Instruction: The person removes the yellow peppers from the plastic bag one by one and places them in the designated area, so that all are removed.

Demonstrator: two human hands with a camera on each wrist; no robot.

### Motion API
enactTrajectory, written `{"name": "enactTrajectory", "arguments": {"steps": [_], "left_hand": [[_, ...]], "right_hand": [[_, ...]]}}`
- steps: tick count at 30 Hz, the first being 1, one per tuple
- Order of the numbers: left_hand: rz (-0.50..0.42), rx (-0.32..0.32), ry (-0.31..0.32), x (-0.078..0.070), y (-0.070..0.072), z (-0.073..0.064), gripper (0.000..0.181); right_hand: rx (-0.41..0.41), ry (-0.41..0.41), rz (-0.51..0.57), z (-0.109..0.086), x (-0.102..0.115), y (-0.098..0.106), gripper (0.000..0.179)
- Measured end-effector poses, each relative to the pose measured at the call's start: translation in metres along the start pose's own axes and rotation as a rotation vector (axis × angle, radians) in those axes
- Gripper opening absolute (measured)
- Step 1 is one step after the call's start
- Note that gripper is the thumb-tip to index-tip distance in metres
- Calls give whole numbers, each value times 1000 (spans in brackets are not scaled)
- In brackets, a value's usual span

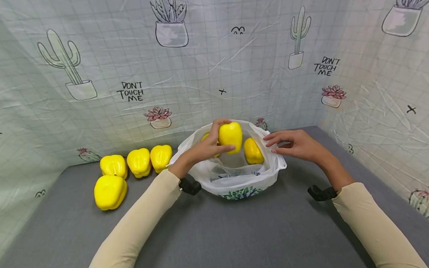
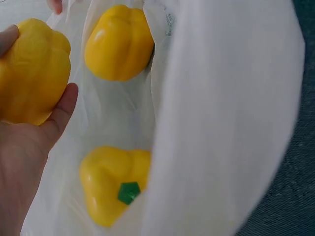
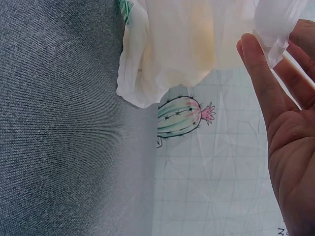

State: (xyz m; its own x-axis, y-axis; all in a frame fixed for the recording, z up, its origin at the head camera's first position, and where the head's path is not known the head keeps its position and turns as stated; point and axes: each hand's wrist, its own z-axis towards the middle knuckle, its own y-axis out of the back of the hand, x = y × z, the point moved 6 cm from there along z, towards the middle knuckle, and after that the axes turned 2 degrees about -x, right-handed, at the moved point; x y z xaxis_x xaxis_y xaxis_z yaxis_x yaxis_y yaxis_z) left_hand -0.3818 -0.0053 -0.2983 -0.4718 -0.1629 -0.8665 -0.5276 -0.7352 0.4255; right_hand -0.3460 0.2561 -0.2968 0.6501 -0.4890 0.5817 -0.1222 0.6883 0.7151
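Note:
A yellow bell pepper is gripped in my left hand, held over the mouth of a white plastic bag. The left wrist view shows the thumb and fingers around this pepper. Inside the bag lie two more yellow bell peppers: one pepper at the right, and another pepper with a green stem end, mostly covered by my left hand in the head view. At the bag's right side, my right hand pinches the rim, with thin plastic between thumb and fingers in the right wrist view.
Several yellow bell peppers stand on the grey table left of the bag, the nearest pepper in front of a back row. A patterned curtain with cactus drawings rises behind the table and along both sides.

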Motion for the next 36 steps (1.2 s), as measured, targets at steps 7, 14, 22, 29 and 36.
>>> {"name": "enactTrajectory", "arguments": {"steps": [7, 14, 22, 29, 36], "left_hand": [[-78, -84, -24, -1, 9, -10, 73], [-126, -132, 22, -4, 15, -23, 72], [-202, -185, 28, -8, 22, -38, 71], [-259, -167, 19, -7, 23, -48, 70], [-240, -134, -12, -10, 22, -53, 73]], "right_hand": [[-1, -6, 2, -1, -2, -1, 24], [2, -18, 3, -1, -2, -1, 23], [1, -9, 2, -1, -3, -2, 22], [-3, -7, 9, -1, -3, -3, 22], [-1, -11, 7, -1, -4, -3, 23]]}}
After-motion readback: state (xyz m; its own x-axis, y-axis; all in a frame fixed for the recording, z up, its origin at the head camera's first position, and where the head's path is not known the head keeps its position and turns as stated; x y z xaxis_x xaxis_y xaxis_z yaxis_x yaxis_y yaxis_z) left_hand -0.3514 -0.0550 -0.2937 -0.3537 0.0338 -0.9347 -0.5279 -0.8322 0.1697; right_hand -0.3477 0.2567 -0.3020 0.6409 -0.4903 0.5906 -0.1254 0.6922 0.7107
